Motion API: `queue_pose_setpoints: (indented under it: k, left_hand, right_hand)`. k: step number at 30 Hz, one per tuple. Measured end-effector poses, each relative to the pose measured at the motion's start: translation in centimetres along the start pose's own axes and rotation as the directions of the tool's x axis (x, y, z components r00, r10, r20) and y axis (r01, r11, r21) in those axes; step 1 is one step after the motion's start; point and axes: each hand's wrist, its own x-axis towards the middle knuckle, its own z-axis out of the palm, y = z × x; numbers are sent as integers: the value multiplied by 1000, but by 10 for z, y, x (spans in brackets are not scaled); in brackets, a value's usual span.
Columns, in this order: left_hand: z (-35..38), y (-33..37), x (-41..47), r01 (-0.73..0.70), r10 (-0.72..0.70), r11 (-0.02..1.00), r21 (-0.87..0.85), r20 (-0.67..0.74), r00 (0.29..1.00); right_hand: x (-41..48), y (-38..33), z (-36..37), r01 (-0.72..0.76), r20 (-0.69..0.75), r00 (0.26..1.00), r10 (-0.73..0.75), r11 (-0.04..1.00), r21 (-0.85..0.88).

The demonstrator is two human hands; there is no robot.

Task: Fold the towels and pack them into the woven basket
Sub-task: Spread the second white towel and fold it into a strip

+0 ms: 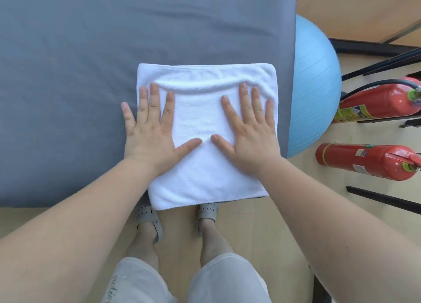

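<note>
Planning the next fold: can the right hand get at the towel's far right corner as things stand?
Probably yes. The right hand lies flat on the towel, fingertips just short of that corner, and nothing covers it.

White towel (198, 116) folded to a rough square, lying on grey mattress (68, 75) near its right corner; near edge hangs just over the mattress edge. Left hand (150, 131) flat on towel's left side, fingers spread, little finger off the cloth on the grey cover. Right hand (250, 134) flat on right side. Thumbs point at each other, close, not touching. Low ridge in the cloth just past the fingertips. Blue ball (316, 86) beside mattress; two red fire extinguishers (376, 100) on wooden floor (296, 200). Grey slippers (148, 220) below
</note>
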Motion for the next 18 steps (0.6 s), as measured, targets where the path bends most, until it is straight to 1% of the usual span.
queue_pose_setpoints:
  k: [4, 7, 8, 10, 12, 13, 15, 18]
  left_hand:
    - [-16, -8, 32, 10, -11, 999, -33, -25, 1000]
    - [-26, -10, 51, 37, -38, 999, -21, -28, 999]
    - [-30, -10, 56, 49, -50, 999, -23, -40, 998]
    - [-41, -13, 66, 60, -64, 997, -38, -107, 992]
    - [-51, -16, 76, 51, -52, 999, -12, -182, 982]
    - [-55, -17, 81, 46, -42, 999, 11, -200, 979]
    - [-65, -18, 91, 45, -38, 998, 36, -187, 982]
    - [-80, -19, 104, 24, -20, 999, 39, -91, 996]
  right_hand:
    - [35, 13, -20, -41, 8, 999, 41, 999, 6]
    - [59, 20, -35, -60, 12, 998, 60, 998, 24]
    - [66, 23, -41, -60, -11, 998, 60, 997, 40]
    - [78, 29, -53, -44, -114, 992, 51, 997, 67]
    - [89, 35, -64, -26, -181, 983, 27, 1000, 8]
    - [94, 37, -68, -21, -176, 984, 14, 999, -38]
    - [103, 40, -76, -6, -124, 992, -4, 997, -75]
    - [110, 42, -90, 41, -34, 999, -43, 999, -32]
